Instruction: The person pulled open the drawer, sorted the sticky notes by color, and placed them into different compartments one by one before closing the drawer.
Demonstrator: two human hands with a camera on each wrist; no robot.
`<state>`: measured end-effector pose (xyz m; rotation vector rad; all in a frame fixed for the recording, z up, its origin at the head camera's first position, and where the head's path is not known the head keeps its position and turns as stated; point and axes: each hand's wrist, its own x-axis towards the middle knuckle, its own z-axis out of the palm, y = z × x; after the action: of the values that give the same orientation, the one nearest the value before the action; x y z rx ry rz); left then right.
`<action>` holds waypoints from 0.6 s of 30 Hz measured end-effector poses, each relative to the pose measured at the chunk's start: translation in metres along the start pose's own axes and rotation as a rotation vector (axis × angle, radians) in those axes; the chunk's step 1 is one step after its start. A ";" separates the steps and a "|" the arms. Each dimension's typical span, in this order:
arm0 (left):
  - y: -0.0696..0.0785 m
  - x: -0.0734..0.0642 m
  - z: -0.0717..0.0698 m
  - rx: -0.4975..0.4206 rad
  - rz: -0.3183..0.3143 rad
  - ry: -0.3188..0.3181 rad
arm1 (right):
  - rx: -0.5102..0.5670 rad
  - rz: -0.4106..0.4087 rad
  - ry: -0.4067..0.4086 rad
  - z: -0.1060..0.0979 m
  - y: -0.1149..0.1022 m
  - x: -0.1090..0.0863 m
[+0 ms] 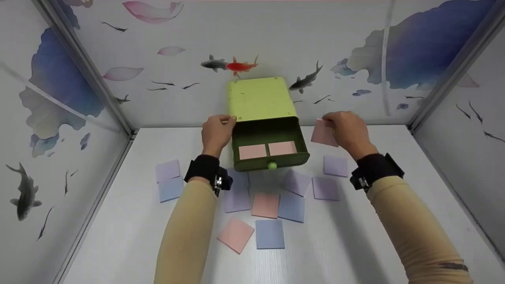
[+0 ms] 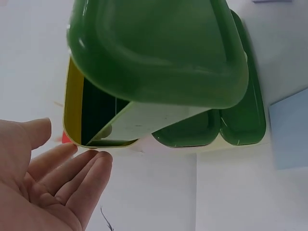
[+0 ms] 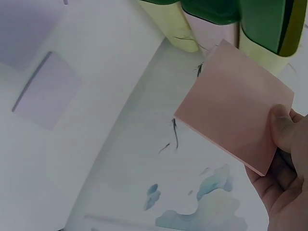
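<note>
A small drawer cabinet (image 1: 260,98) with a yellow-green top stands against the back wall, its green top drawer (image 1: 292,159) pulled out. Inside the drawer lie two pink sticky note pads (image 1: 252,151), side by side near the front. My left hand (image 1: 217,132) is at the cabinet's left front corner, its fingers (image 2: 96,178) extended and fingertips right at the side edge. To the right of the drawer, my right hand (image 1: 349,130) pinches another pink sticky note pad (image 3: 236,106) by one corner, thumb on its face, held up above the table.
On the white table lie several loose pads: purple ones (image 1: 326,188) at the right, blue ones (image 1: 270,234) and pink ones (image 1: 265,205) in front of the cabinet. A purple pad (image 1: 167,170) and a blue pad (image 1: 171,189) lie at the left. Printed walls (image 1: 347,31) enclose the table.
</note>
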<state>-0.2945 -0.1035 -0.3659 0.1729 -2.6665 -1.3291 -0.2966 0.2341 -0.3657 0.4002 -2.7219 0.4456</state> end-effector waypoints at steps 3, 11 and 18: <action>-0.001 0.001 0.001 0.018 -0.021 0.003 | 0.003 -0.009 0.021 -0.009 -0.007 0.006; -0.005 0.005 0.005 0.059 -0.111 -0.002 | 0.039 -0.079 0.044 -0.022 -0.035 0.017; -0.003 0.006 0.006 0.026 -0.113 -0.011 | 0.065 -0.130 0.034 -0.019 -0.057 0.024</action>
<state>-0.3016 -0.1022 -0.3712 0.3246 -2.7205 -1.3313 -0.2932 0.1836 -0.3250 0.5775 -2.6351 0.5019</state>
